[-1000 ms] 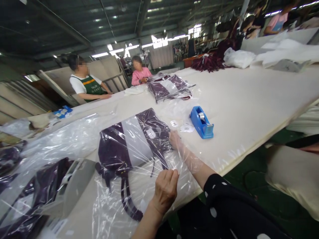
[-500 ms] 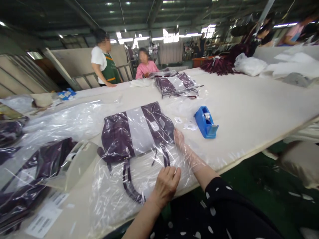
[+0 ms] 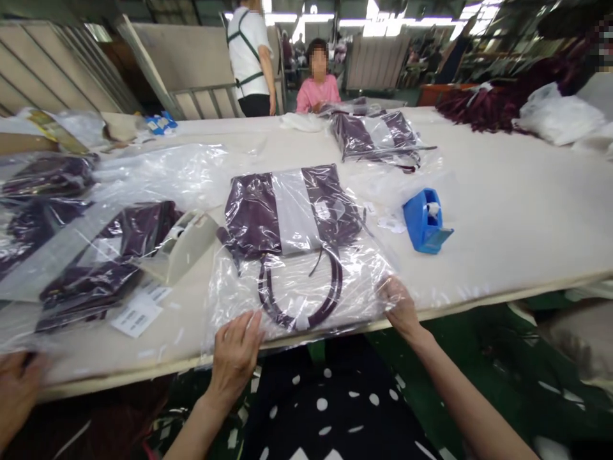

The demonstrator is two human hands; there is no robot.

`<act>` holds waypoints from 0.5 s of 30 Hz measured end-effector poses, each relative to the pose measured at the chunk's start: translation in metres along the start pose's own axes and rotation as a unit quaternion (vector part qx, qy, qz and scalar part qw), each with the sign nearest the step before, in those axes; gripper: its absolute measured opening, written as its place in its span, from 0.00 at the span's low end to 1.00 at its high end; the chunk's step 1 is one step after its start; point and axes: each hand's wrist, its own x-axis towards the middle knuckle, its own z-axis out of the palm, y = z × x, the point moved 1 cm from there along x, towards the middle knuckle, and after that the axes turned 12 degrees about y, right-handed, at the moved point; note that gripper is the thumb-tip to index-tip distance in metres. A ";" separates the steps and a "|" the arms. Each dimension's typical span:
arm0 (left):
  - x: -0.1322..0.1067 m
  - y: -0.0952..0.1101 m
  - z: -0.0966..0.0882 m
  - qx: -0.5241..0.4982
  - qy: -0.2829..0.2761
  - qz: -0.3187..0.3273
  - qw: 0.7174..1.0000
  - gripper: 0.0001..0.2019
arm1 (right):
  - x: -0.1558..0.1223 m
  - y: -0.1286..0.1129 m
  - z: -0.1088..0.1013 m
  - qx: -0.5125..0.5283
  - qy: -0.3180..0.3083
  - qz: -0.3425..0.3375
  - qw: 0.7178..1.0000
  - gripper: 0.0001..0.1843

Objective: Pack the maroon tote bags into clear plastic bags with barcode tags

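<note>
- A factory workshop handling bags
- Long, pale worktable (image 3: pixel 507 211)
- Plastic-wrapped handbag (image 3: pixel 251 217), barcode labels (image 3: pixel 136 314), blue tape dispenser (image 3: pixel 421 220)
- Bundled maroon strips (image 3: pixel 472 110)
- Co-worker (image 3: pixel 249 54) wearing apron straps

Your garment (image 3: pixel 345 383) is black, patterned with irregular white spots. Your handbag (image 3: pixel 253 220) is dark purple; the band (image 3: pixel 297 217) across it is pale grey. Tape dispenser (image 3: pixel 421 223): blue. Tabletop (image 3: pixel 507 211): cream. Floor (image 3: pixel 464 358): dark green.

Your two bare forearms angle inward, the left hand (image 3: pixel 234 351) back-up with its fingers (image 3: pixel 248 324) bent and close together, thumb hidden, while your right hand (image 3: pixel 398 303), well apart and slightly farther forward, curls its fingers (image 3: pixel 385 291) inward, a little blurred.
</note>
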 end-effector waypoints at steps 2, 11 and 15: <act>-0.003 -0.006 0.001 0.007 -0.002 -0.009 1.000 0.16 | -0.016 -0.012 -0.004 -0.038 -0.029 -0.049 0.998 0.18; 0.030 0.016 0.005 -0.069 0.082 -0.068 0.992 0.10 | -0.045 -0.118 0.025 0.055 -0.167 -0.206 0.963 0.25; 0.034 0.022 0.004 -0.098 0.108 -0.072 0.987 0.08 | -0.053 -0.145 0.054 0.078 -0.193 -0.195 0.958 0.21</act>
